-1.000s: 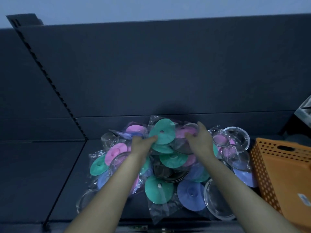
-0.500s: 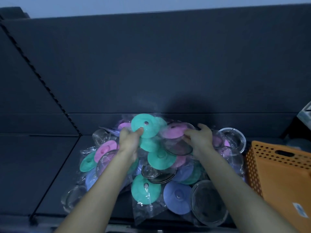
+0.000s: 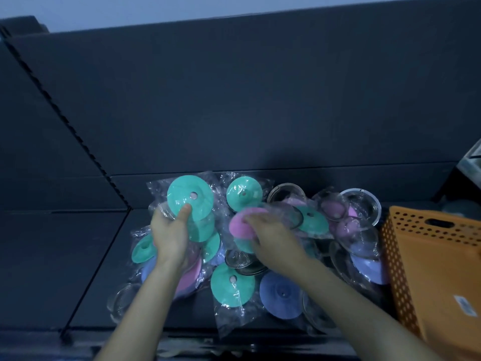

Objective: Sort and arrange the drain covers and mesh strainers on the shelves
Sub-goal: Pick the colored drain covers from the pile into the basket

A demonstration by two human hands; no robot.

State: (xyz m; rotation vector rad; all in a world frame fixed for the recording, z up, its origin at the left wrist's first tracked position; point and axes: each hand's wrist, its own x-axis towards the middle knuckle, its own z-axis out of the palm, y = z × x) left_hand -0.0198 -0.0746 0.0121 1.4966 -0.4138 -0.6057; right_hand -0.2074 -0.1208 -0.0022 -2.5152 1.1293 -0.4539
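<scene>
A heap of bagged round drain covers in green, pink and blue lies on the dark shelf (image 3: 78, 269), mixed with metal mesh strainers (image 3: 364, 204). My left hand (image 3: 170, 235) grips a green drain cover (image 3: 190, 198) in its clear bag, thumb on the disc, lifted at the heap's left. My right hand (image 3: 270, 238) rests on the middle of the heap and holds a pink drain cover (image 3: 240, 225) at its edge. Another green cover (image 3: 243, 192) stands tilted behind it. A green cover (image 3: 231, 285) and a blue cover (image 3: 281, 295) lie at the front.
An orange perforated basket (image 3: 429, 256) stands at the right, touching the heap. The shelf's dark back panel (image 3: 260, 100) rises behind. A perforated upright (image 3: 65, 118) divides this bay from the left bay. The shelf's front edge runs below my forearms.
My left hand has carried the green cover leftward and raised it. My right hand has shifted onto the pink cover in the middle. The heap has spread apart.
</scene>
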